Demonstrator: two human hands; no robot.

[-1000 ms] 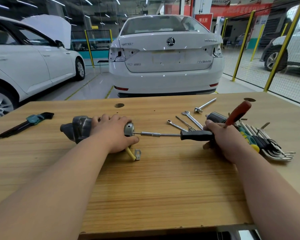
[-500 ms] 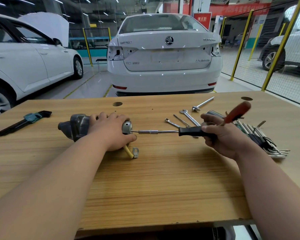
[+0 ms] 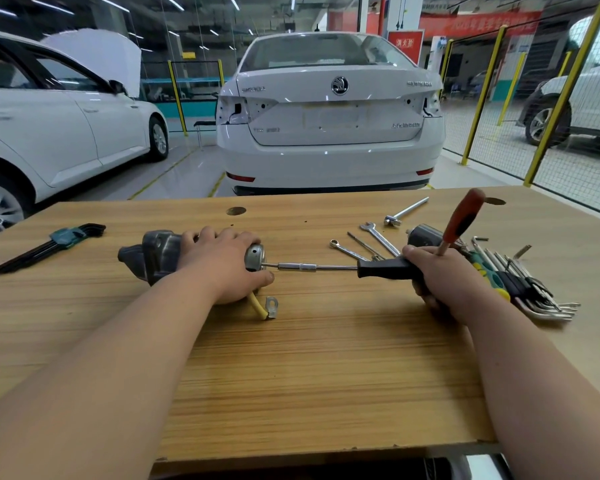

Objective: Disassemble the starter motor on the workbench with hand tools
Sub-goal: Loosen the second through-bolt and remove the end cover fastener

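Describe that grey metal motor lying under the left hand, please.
The grey metal starter motor lies on its side on the wooden workbench, its dull dark cast nose pointing left and a shinier round end cap facing right. The left hand grips its middle. A long black-handled driver, held by the right hand, meets the end cap; a yellow cable with a metal lug trails out beneath.

The motor (image 3: pixel 156 258) is dark grey beyond the left hand (image 3: pixel 222 268), and its cap (image 3: pixel 255 257) is silver. Below that grip trails a yellow cable (image 3: pixel 257 306). The driver (image 3: pixel 381 268) is black at the right hand (image 3: pixel 433 275) and silver farther out. Above that grip is a red handle (image 3: pixel 463 216). The bench (image 3: pixel 309 358) is tan and finely striped.
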